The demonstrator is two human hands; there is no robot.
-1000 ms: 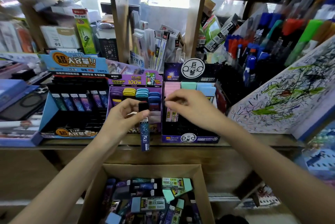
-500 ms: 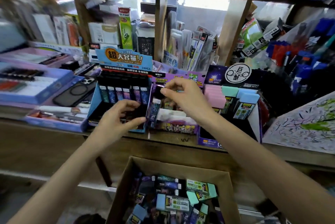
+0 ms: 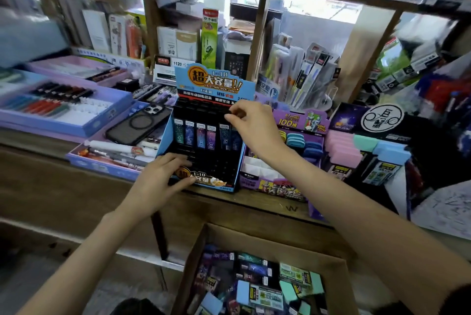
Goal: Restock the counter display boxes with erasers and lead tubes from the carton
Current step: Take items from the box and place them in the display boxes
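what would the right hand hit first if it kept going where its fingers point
The right hand would likely meet the black-capped lead tubes standing left of it in the blue cardboard display box; depth unclear.

On the worktop (image 3: 254,203) three display boxes stand side by side: the lead-tube box (image 3: 230,174) at the left, a middle box (image 3: 270,182) against its right side, the eraser box (image 3: 377,171) rightmost. A phone (image 3: 139,126) lies left of them. The carton (image 3: 275,244) sits below, in front. The left hand (image 3: 158,182) rests on the lead-tube box's front edge; the right hand (image 3: 254,128) pinches the end tube (image 3: 224,137) in its row.
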